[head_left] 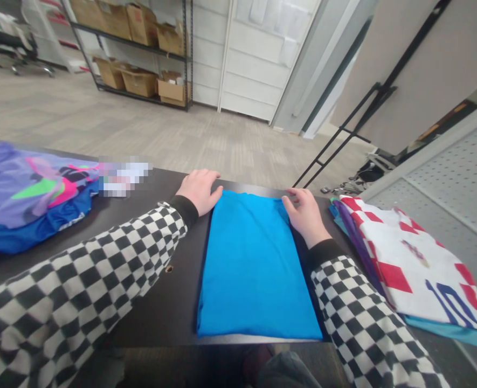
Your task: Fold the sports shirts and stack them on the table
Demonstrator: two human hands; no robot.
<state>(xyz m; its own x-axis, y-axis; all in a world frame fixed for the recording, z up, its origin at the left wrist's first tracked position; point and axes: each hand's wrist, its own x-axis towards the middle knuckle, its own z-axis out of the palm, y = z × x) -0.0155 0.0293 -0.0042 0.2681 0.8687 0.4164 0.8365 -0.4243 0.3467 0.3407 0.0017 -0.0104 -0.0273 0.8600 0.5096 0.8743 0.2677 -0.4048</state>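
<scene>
A bright blue folded garment [254, 264] lies flat on the dark table in front of me, a long rectangle with a few soft creases near its far end. At its far left corner is my left hand [200, 189], fingers extended and the thumb apart, close against the fabric's edge. My right hand [306, 213] rests by the far right corner, its thumb at the cloth and its fingers loosely curved and apart. Neither hand grips the fabric visibly. Both wrists come out of black-and-white checkered sleeves.
To the right, a pile of folded shirts has a red-and-white jersey [416, 258] numbered 10 on top. Loosely heaped purple and blue clothes [32, 188] lie at the left, near a pixelated patch. Beyond the dark table [161, 307] stand a box-filled shelf [129, 48] and a board on a stand.
</scene>
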